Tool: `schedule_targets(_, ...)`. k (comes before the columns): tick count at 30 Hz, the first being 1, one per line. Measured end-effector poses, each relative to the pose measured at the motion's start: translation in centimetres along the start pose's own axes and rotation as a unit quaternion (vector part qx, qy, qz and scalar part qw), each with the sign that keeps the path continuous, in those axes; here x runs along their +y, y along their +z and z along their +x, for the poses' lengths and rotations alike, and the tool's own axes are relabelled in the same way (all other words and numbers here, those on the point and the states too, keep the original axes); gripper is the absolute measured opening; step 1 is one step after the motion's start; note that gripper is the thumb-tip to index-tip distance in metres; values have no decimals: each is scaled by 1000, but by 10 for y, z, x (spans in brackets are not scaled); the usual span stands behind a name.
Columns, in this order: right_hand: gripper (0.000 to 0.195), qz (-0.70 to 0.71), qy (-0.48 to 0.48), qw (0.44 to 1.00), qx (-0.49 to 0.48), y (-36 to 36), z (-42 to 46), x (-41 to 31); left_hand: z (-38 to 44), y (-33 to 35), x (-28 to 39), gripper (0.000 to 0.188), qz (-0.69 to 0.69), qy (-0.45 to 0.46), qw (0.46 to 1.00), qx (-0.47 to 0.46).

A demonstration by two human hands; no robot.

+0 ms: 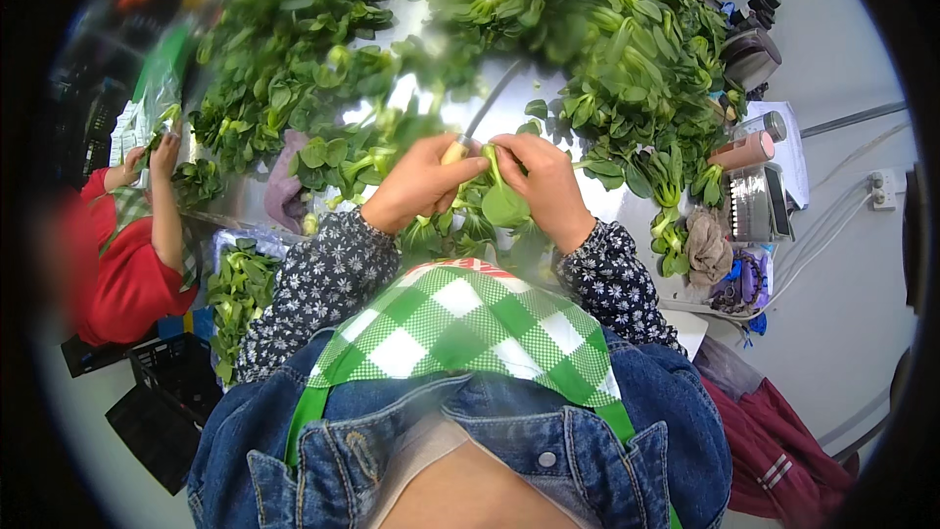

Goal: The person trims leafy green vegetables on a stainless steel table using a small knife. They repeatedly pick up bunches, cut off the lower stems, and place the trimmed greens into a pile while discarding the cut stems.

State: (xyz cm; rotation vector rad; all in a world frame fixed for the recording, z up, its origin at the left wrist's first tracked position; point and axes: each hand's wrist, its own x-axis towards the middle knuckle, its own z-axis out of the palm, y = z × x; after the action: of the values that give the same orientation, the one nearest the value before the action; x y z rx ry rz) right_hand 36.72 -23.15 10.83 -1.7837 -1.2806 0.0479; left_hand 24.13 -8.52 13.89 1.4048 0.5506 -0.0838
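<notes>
My left hand [424, 178] is closed around the pale wooden handle of a knife [490, 104], whose narrow curved blade points up and away from me. Close beside it, my right hand [547, 187] pinches the stalk of a green leaf [505, 206] between thumb and fingers; the leaf blade hangs below. Both hands are above the metal table, over loose bok choy leaves. A large heap of bok choy [624, 51] lies on the far right, and another heap [272, 73] on the far left. The view is partly blurred near the middle.
A co-worker in a red top [139, 264] handles greens and a plastic bag at left. A purple cloth [286, 180] lies on the table. Bottles, a clear container [750, 202] and a brown cloth [709, 246] line the right edge. A black crate [176, 371] stands lower left.
</notes>
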Motion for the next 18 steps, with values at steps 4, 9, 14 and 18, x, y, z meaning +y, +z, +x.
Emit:
schedule_targets(4, 13, 4, 0, 1000, 3, 7, 0, -1, 5, 2, -5, 25, -27, -10, 1000, 7)
schedule_targets(9, 15, 8, 27, 999, 32, 3, -2, 21, 3, -5, -7, 27, -6, -29, 999, -23)
schedule_targets(14, 34, -74, 47, 995, 41, -31, -9, 79, 3, -41, -14, 26, 32, 0, 996, 83)
schedule_targets(18, 27, -75, 287, 955, -6, -68, -40, 105, -4, -127, 4, 27, 141, 159, 919, 331)
